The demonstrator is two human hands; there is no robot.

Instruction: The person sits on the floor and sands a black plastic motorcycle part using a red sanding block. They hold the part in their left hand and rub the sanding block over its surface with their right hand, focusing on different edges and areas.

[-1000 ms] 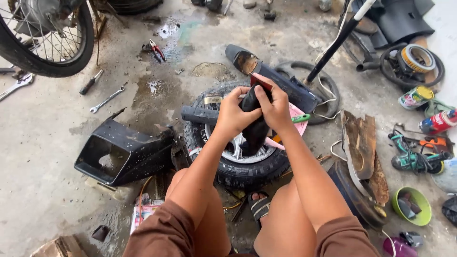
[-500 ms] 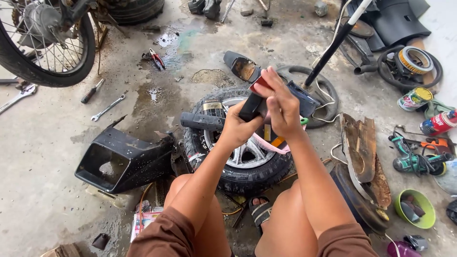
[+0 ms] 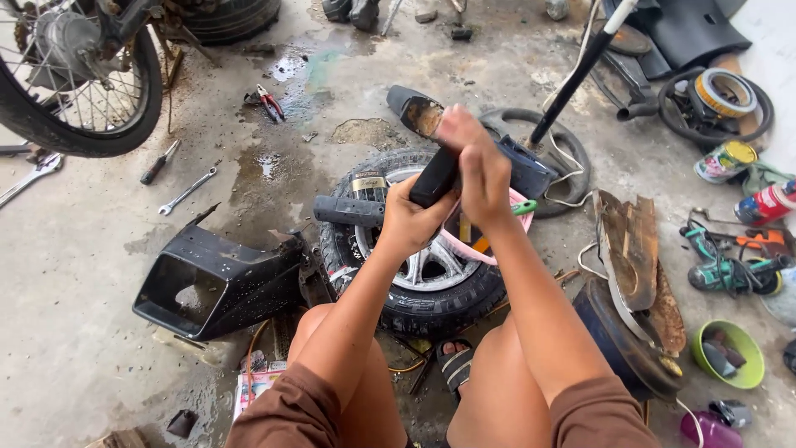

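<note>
we see our left hand [image 3: 408,222] with its fingers closed around the lower end of a black handgrip [image 3: 434,177], and our right hand [image 3: 478,170] with its fingers wrapped over the upper end, which blurs there so the tip is hidden. the handgrip tilts up and away from the left fingers, held above a small scooter wheel [image 3: 419,278] that lies flat on the concrete floor [image 3: 75,274] just below both sets of fingers. a second black grip [image 3: 348,212] rests on the wheel's tyre just left of the left fingers. a pink band [image 3: 473,251] lies across the wheel under the right fingers. beyond the fingers sits a black seat-like part [image 3: 414,112], and a black pole [image 3: 576,79] leans up past the right fingers. well to the left of the left fingers lie a black plastic fairing [image 3: 220,278], a spanner [image 3: 187,192], a screwdriver [image 3: 159,163] and red pliers [image 3: 267,101]. to the right of the right fingers sit a green cordless drill [image 3: 725,270] and a green bowl [image 3: 730,355].
</note>
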